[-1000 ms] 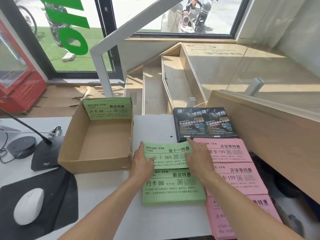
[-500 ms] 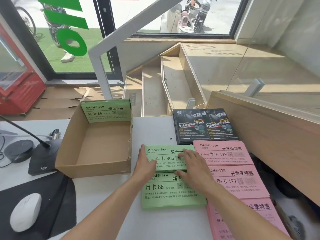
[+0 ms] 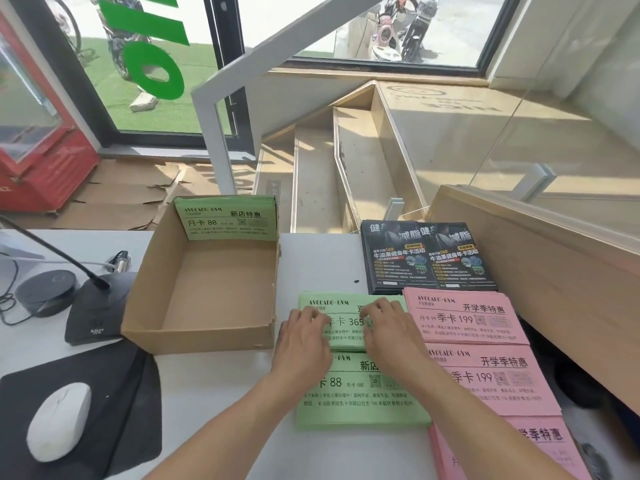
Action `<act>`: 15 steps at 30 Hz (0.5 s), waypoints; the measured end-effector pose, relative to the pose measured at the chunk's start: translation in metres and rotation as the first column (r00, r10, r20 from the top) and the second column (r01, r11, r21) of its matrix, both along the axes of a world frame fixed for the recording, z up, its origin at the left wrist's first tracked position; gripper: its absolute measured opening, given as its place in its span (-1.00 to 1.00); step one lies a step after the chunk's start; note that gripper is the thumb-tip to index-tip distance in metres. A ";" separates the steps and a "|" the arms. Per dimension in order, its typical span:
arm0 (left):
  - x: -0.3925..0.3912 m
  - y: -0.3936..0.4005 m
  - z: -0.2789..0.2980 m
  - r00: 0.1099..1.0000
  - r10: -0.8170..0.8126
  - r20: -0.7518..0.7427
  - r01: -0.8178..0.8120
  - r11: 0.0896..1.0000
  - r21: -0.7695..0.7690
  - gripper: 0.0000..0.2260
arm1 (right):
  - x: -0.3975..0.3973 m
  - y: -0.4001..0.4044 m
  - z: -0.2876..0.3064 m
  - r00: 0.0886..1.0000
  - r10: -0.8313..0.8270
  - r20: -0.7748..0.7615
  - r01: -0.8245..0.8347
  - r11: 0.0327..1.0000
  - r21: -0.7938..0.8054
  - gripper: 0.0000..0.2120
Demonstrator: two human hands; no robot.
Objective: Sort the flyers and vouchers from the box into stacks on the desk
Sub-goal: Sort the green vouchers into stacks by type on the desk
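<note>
White desk (image 3: 221,393) carries an open cardboard box (image 3: 204,292), a green voucher stack (image 3: 227,220) leaning against its far wall. Right of the box: black flyers (image 3: 427,258), pink voucher stacks (image 3: 467,317) in a column along the desk's right edge. Left: black mouse pad (image 3: 114,403), microphone base (image 3: 97,313), white mouse (image 3: 57,420). Between box and pink stacks lie two green stacks; the farther, 365 stack (image 3: 346,318), overlaps the nearer 88 stack (image 3: 360,400). Left hand (image 3: 304,341) and right hand (image 3: 391,334) rest on the 365 stack, fingers slightly bent, pressing its top.
</note>
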State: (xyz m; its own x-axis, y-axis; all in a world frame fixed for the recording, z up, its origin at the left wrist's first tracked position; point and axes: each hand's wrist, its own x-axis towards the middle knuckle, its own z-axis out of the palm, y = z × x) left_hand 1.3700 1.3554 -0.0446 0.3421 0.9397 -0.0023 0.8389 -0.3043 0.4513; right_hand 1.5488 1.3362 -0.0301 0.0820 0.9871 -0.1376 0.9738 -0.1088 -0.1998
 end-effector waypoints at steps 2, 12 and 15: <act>-0.003 0.002 0.004 0.998 -0.046 -0.037 0.044 0.998 -0.055 -0.63 | -0.004 0.009 0.008 0.998 0.007 0.067 -0.003 0.998 -0.065 -0.68; -0.093 0.076 0.070 0.825 -0.013 0.565 -0.192 0.933 0.303 -0.75 | -0.103 0.102 0.053 0.915 0.244 -0.322 -0.156 0.949 0.274 -0.55; -0.139 0.120 0.058 0.888 0.192 0.418 -0.297 0.933 0.204 -0.55 | -0.140 0.143 0.054 0.905 0.296 -0.305 -0.217 0.939 0.266 -0.43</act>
State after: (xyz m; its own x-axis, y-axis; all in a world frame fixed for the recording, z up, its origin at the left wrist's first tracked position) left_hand 1.2314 1.4757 0.0136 0.0252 0.9428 0.3323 0.6771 -0.2606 0.6882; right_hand 1.4085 1.4788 0.0234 -0.1907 0.9753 0.1116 0.8320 0.2209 -0.5090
